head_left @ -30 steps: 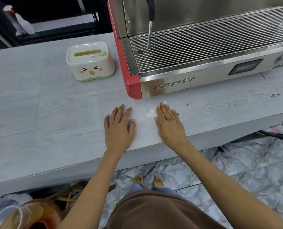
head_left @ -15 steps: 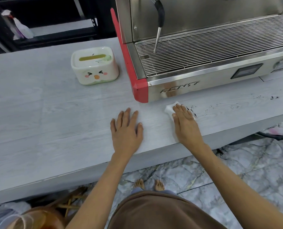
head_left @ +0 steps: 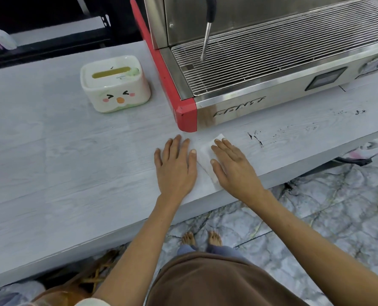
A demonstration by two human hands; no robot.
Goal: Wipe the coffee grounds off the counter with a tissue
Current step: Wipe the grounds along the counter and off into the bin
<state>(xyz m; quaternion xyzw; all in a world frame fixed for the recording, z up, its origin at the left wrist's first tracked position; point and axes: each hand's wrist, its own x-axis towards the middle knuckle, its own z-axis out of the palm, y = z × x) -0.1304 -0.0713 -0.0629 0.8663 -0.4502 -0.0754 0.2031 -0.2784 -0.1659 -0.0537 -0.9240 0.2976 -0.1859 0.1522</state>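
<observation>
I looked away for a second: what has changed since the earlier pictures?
The right hand slid the tissue right toward the coffee grounds, then back left beside the left hand. Nothing was picked up or released. The left hand stayed flat on the counter; the tissue box did not move.

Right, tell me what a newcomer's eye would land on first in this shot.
First the two hands lying flat near the counter's front edge: the left hand on bare surface, the right hand pressing a white tissue. Behind them stands the steel espresso machine with its red corner. Dark coffee grounds speckle the counter to the right of the tissue, and a white tissue box with a cartoon face sits left of the machine.
</observation>
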